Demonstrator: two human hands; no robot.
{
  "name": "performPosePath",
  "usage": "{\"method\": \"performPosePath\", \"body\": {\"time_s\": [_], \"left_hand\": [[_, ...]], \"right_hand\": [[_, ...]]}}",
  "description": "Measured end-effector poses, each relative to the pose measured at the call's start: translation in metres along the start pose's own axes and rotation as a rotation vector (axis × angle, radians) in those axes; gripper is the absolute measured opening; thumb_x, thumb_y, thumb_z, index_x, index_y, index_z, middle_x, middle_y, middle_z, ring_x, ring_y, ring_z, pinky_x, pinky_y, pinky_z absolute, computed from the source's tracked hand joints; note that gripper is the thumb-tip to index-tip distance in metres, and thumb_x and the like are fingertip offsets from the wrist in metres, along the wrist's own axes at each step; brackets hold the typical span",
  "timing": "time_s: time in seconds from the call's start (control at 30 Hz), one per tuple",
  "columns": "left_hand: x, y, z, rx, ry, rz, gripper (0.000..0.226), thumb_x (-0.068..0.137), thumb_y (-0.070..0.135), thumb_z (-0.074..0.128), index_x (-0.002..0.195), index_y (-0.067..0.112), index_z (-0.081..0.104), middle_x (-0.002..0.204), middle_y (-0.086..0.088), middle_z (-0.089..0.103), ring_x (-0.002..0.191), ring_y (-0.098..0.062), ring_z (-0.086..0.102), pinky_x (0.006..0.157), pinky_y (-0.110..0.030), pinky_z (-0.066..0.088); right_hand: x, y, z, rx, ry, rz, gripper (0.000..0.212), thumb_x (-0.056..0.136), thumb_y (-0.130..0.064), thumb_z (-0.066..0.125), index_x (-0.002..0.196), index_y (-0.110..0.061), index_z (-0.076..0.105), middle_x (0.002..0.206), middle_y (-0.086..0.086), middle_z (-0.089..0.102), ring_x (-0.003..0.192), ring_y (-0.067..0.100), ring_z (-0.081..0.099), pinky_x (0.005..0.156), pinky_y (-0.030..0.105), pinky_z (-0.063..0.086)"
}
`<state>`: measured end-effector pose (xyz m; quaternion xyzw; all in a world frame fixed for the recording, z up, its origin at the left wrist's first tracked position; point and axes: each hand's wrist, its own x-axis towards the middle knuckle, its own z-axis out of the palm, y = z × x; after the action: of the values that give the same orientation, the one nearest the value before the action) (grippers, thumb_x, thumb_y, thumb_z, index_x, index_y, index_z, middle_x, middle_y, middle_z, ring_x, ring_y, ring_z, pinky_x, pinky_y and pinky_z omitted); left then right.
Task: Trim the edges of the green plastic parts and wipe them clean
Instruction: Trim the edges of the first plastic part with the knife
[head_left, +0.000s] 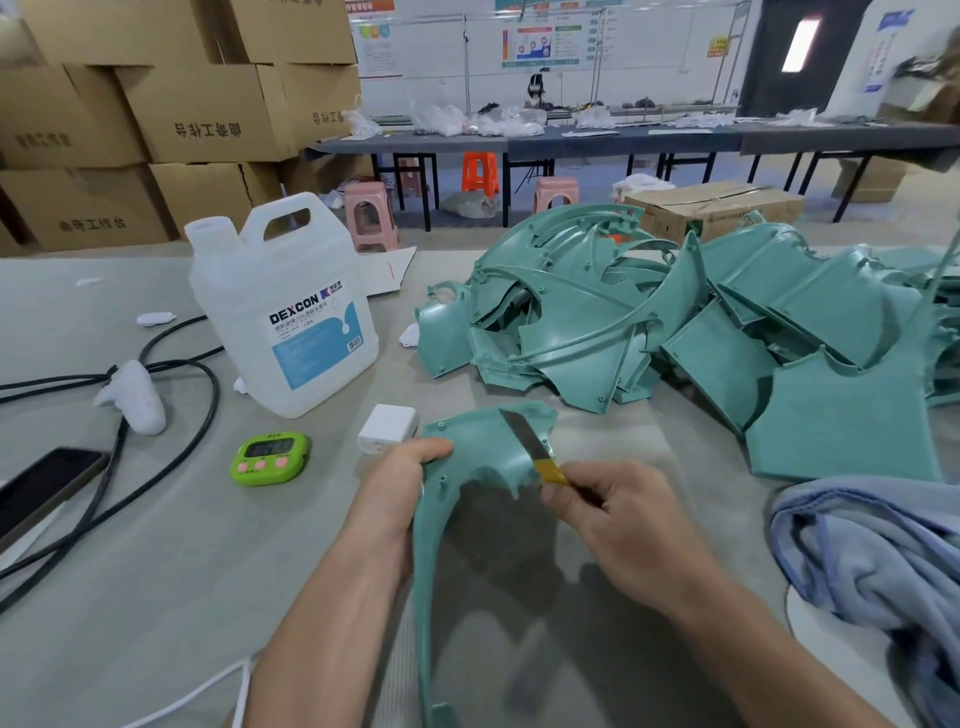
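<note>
The left hand (400, 478) curls its fingers round the left edge of a curved green plastic part (483, 452), holding it above the grey surface (156, 545). The right hand (618, 519) pinches the yellow handle of a knife (524, 436), whose blade lies across the part's upper right rim, seemingly touching it. A pile of green parts (675, 322) lies behind, a blue cloth (872, 551) to the right, and a DEXCON jug (291, 312) and green timer (270, 460) to the left.

left hand (400, 470) bare, right hand (610, 514) bare; forearms (322, 623) bare to frame edge
</note>
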<state>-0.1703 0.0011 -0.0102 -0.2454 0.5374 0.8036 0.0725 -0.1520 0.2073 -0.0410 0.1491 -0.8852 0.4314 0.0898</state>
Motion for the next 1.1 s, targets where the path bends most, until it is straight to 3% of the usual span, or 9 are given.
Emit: {"method": "performPosePath", "body": {"time_s": [0.1, 0.33, 0.47, 0.57, 0.7, 0.83, 1.1], "left_hand": [[0.002, 0.001, 0.000, -0.001, 0.043, 0.030, 0.017, 0.090, 0.016, 0.062, 0.092, 0.003, 0.073, 0.059, -0.011, 0.069, 0.038, -0.019, 0.060, 0.036, -0.019, 0.043], [-0.001, 0.003, -0.001, -0.078, 0.087, 0.043, 0.015, 0.093, 0.011, 0.055, 0.082, 0.004, 0.062, 0.046, -0.010, 0.058, 0.028, -0.019, 0.049, 0.031, -0.018, 0.038], [-0.002, 0.003, -0.001, -0.082, 0.100, 0.040, 0.014, 0.095, 0.012, 0.055, 0.086, 0.003, 0.061, 0.043, -0.009, 0.056, 0.026, -0.019, 0.048, 0.030, -0.017, 0.037], [-0.001, 0.003, 0.000, -0.089, 0.110, 0.049, 0.013, 0.094, 0.011, 0.055, 0.088, 0.002, 0.062, 0.042, -0.008, 0.056, 0.026, -0.018, 0.048, 0.031, -0.016, 0.037], [0.002, 0.000, -0.001, -0.099, 0.091, 0.031, 0.014, 0.094, 0.012, 0.057, 0.096, 0.002, 0.066, 0.048, -0.009, 0.061, 0.031, -0.017, 0.053, 0.033, -0.019, 0.040], [0.006, -0.002, -0.001, -0.139, 0.010, -0.016, 0.020, 0.095, 0.012, 0.059, 0.109, 0.001, 0.068, 0.066, -0.012, 0.072, 0.046, -0.019, 0.065, 0.043, -0.026, 0.055], [0.009, -0.009, 0.003, -0.093, 0.013, 0.104, 0.017, 0.090, 0.009, 0.065, 0.104, 0.001, 0.071, 0.078, -0.016, 0.075, 0.057, -0.023, 0.070, 0.052, -0.031, 0.059]], "right_hand": [[0.000, 0.000, 0.003, -0.027, -0.075, 0.009, 0.029, 0.095, -0.037, 0.067, 0.072, -0.020, 0.062, 0.052, -0.009, 0.044, 0.049, 0.006, 0.039, 0.049, 0.025, 0.031], [0.004, 0.003, -0.010, -0.037, -0.244, 0.035, 0.030, 0.092, -0.043, 0.070, 0.079, -0.015, 0.071, 0.052, -0.008, 0.042, 0.049, 0.005, 0.035, 0.049, 0.024, 0.030], [0.006, 0.006, -0.013, -0.061, -0.099, 0.112, 0.031, 0.093, -0.040, 0.070, 0.074, -0.016, 0.069, 0.049, -0.004, 0.046, 0.045, 0.007, 0.037, 0.045, 0.020, 0.030], [0.006, 0.009, -0.016, -0.080, 0.018, 0.179, 0.040, 0.094, -0.040, 0.067, 0.070, -0.009, 0.061, 0.047, -0.005, 0.039, 0.045, 0.009, 0.033, 0.046, 0.025, 0.026], [0.004, 0.006, -0.014, -0.055, 0.038, 0.156, 0.045, 0.095, -0.036, 0.068, 0.066, -0.006, 0.051, 0.046, -0.008, 0.032, 0.046, 0.009, 0.028, 0.045, 0.024, 0.025], [0.001, 0.003, -0.012, -0.045, 0.063, 0.132, 0.045, 0.096, -0.038, 0.067, 0.068, -0.005, 0.055, 0.048, -0.009, 0.032, 0.047, 0.008, 0.029, 0.046, 0.024, 0.028], [-0.005, -0.015, -0.001, -0.050, 0.007, 0.061, 0.041, 0.094, -0.036, 0.066, 0.066, -0.012, 0.051, 0.045, -0.010, 0.034, 0.043, 0.008, 0.032, 0.043, 0.021, 0.025]]}}
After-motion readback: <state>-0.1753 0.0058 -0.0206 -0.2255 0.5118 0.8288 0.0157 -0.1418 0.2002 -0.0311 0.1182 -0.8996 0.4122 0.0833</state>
